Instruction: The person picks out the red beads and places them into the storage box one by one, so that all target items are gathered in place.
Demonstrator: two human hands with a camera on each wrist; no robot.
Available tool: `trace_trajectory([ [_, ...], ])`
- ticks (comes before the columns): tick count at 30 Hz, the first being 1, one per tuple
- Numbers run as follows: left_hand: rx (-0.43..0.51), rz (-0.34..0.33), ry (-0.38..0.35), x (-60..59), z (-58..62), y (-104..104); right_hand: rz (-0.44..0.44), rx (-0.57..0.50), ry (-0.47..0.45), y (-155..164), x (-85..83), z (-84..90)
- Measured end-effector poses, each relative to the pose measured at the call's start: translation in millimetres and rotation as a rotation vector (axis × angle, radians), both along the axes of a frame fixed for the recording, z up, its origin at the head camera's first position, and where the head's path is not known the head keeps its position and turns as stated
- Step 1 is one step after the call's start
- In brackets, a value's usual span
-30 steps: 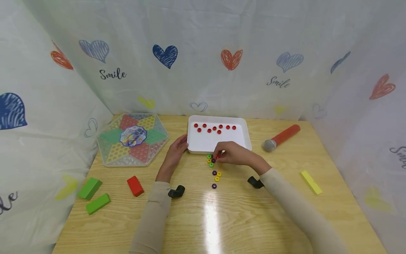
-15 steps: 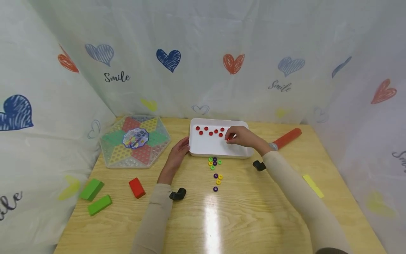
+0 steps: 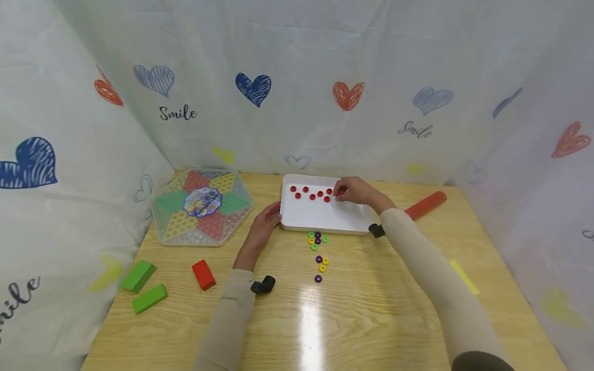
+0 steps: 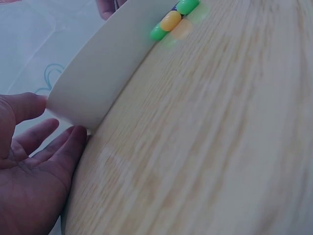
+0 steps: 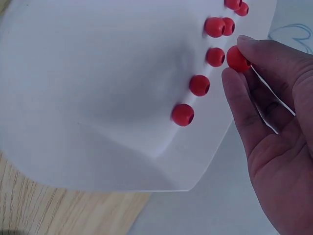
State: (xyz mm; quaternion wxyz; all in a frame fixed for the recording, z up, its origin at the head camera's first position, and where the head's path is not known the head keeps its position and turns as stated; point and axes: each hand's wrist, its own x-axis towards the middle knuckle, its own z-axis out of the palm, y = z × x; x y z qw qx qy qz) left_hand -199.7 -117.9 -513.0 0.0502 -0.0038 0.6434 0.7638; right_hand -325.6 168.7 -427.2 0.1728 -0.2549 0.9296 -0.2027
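Note:
My right hand [image 3: 358,191] is over the right part of a white tray [image 3: 320,220]. In the right wrist view, its thumb and fingers pinch a red bead [image 5: 237,58] beside several other red beads [image 5: 199,85] lying in the tray. At the tray's left side, my left hand [image 3: 263,226] touches the outer wall with relaxed fingers. Seen from the left wrist, the thumb [image 4: 30,106] meets the rim corner and the fingertips lie near the base. In front of the tray are green beads [image 3: 314,247], purple beads [image 3: 318,279] and yellow beads [image 3: 322,269].
A hexagonal game board [image 3: 202,206] lies left of the tray. Two green blocks [image 3: 150,298] and a red block [image 3: 203,274] stand at the front left. Partly behind the right arm is a red microphone [image 3: 425,205]; a yellow block [image 3: 464,277] lies further right.
From the loose beads in front of the tray, my right hand has carried a red bead up and over the tray's right part. The left hand stays at the tray's side.

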Motion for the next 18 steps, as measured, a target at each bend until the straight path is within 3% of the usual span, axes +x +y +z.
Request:
trace_trajectory([
  [4,-0.01,0.004,-0.001,-0.7,-0.7,-1,-0.002,0.011,-0.009,-3,-5.7,-0.6],
  [11,-0.006,-0.005,-0.069,-2.0,1.8,0,-0.011,0.036,-0.026,-4,-10.7,-0.1],
  [18,-0.001,-0.008,-0.08,-2.1,-0.4,-1,-0.027,0.058,-0.078,-3,-14.7,-10.2],
])
